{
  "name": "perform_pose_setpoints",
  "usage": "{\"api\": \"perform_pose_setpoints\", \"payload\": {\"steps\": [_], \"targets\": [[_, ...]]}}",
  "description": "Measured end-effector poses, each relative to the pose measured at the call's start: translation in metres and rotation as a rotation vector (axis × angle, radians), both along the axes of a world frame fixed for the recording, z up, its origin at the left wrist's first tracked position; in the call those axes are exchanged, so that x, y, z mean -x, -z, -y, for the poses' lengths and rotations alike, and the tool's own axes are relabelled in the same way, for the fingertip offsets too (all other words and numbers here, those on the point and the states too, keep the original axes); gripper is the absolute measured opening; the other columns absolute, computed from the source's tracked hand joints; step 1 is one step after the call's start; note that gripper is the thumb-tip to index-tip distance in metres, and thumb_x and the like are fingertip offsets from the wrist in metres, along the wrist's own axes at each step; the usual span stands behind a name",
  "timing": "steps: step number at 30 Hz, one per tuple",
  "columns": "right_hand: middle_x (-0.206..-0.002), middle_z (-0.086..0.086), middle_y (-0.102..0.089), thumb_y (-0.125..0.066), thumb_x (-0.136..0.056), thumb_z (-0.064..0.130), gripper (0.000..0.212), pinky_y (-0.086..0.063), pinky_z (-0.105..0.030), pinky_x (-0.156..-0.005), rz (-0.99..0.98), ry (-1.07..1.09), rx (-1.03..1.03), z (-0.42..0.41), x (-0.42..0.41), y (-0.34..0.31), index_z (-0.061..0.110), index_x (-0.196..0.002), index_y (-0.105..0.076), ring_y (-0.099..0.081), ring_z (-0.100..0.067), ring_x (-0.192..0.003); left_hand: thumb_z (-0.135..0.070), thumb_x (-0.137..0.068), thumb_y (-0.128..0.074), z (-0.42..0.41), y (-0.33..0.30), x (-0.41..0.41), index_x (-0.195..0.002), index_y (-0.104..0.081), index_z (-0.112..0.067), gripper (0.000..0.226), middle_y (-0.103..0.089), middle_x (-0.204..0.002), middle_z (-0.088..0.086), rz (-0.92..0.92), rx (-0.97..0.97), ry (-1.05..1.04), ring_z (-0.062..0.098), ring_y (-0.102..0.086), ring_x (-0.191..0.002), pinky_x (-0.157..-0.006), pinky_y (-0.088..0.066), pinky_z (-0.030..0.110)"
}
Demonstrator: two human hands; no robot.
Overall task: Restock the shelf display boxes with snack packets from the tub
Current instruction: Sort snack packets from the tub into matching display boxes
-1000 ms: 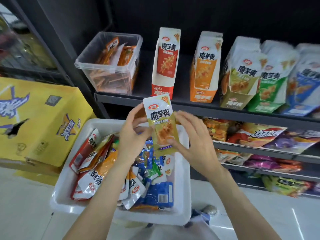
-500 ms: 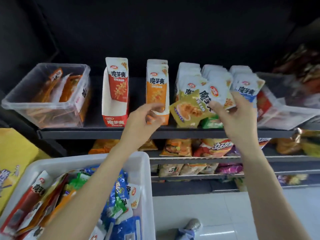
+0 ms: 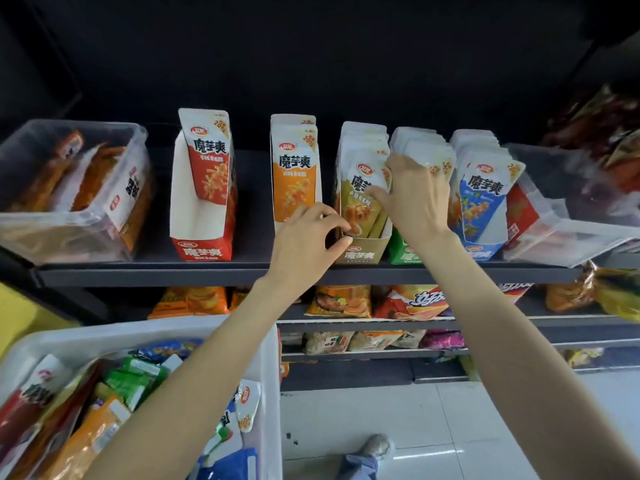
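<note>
Five display boxes stand in a row on the dark shelf (image 3: 173, 273): red (image 3: 201, 249), orange (image 3: 294, 168), olive (image 3: 362, 252), green (image 3: 401, 254) and blue (image 3: 481, 252). My right hand (image 3: 415, 199) grips the top of an olive snack packet (image 3: 360, 206) that stands at the front of the olive box. My left hand (image 3: 304, 244) pinches that box's front left corner, thumb on the outside. The red box holds little and shows bare white card. The white tub (image 3: 138, 332) at lower left holds several mixed packets under my left forearm.
A clear bin (image 3: 69, 233) with orange packets sits left of the boxes, and another clear bin (image 3: 561, 230) is to their right. Lower shelves carry chip bags (image 3: 412, 301). A yellow carton (image 3: 20, 317) stands at far left. A shoe (image 3: 377, 448) rests on the white tiled floor.
My right hand carried the olive packet up from the tub and stood it in the olive box. My left hand let go of it and moved to the box's front corner.
</note>
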State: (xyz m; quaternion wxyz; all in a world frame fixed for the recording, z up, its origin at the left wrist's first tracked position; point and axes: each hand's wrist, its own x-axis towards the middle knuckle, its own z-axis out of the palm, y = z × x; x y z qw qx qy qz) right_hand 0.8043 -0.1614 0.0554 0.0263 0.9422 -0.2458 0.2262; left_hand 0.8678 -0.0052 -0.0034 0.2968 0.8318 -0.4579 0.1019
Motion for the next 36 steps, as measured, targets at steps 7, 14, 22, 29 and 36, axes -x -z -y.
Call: {"api": "perform_pose_setpoints", "payload": {"steps": [7, 14, 22, 29, 36], "targets": [[-0.103, -0.008, -0.054, -0.074, -0.077, 0.046, 0.056, -0.028, -0.027, -0.053, 0.26, 0.058, -0.113, -0.004, 0.015, 0.011, 0.006, -0.106, -0.047, -0.043, -0.018, -0.067, -0.034, -0.09, -0.06, -0.002, 0.005, 0.0, -0.109, -0.068, -0.025, 0.022, -0.06, -0.112, -0.004, -0.023, -0.012, 0.007, 0.018, -0.051, -0.106, -0.07, -0.039, 0.024], [-0.103, -0.008, -0.055, -0.071, -0.083, 0.035, 0.045, -0.025, -0.009, -0.055, 0.447, -0.019, -0.242, -0.033, 0.051, 0.032, 0.005, -0.11, -0.052, -0.052, -0.015, -0.074, -0.032, -0.092, -0.057, -0.021, 0.006, 0.007, -0.122, -0.06, -0.025, 0.031, -0.06, -0.119, -0.003, -0.076, 0.038, 0.006, 0.019, -0.051, -0.109, -0.075, -0.048, 0.031], [-0.086, 0.01, -0.06, -0.064, -0.089, 0.019, 0.013, -0.043, -0.012, -0.064, 0.277, -0.411, -0.586, -0.135, 0.069, 0.049, 0.017, -0.101, -0.062, -0.054, -0.003, -0.073, -0.026, -0.093, -0.052, -0.121, 0.013, 0.03, -0.109, -0.066, -0.018, 0.022, -0.065, -0.095, -0.011, -0.168, 0.442, -0.096, 0.01, -0.061, -0.088, -0.081, -0.047, 0.032], [-0.114, 0.004, -0.062, -0.052, -0.092, 0.028, 0.024, -0.048, -0.036, -0.086, -0.327, -0.676, -0.609, -0.231, 0.04, 0.117, 0.022, -0.113, -0.061, -0.056, -0.018, -0.106, -0.038, -0.086, -0.049, -0.256, 0.066, 0.032, -0.099, -0.065, -0.018, 0.029, -0.062, -0.083, -0.005, -0.094, 0.023, -0.372, 0.016, -0.054, -0.081, -0.074, -0.04, 0.029], [-0.14, -0.006, -0.047, -0.056, -0.093, 0.026, 0.048, -0.034, -0.037, -0.103, -0.569, -0.765, -0.54, -0.282, 0.0, 0.162, 0.017, -0.138, -0.045, -0.042, -0.026, -0.128, -0.052, -0.069, -0.057, -0.325, 0.091, 0.036, -0.103, -0.066, -0.022, 0.046, -0.065, -0.096, 0.002, -0.243, -0.516, -0.424, 0.03, -0.064, -0.091, -0.071, -0.052, 0.034]]}}
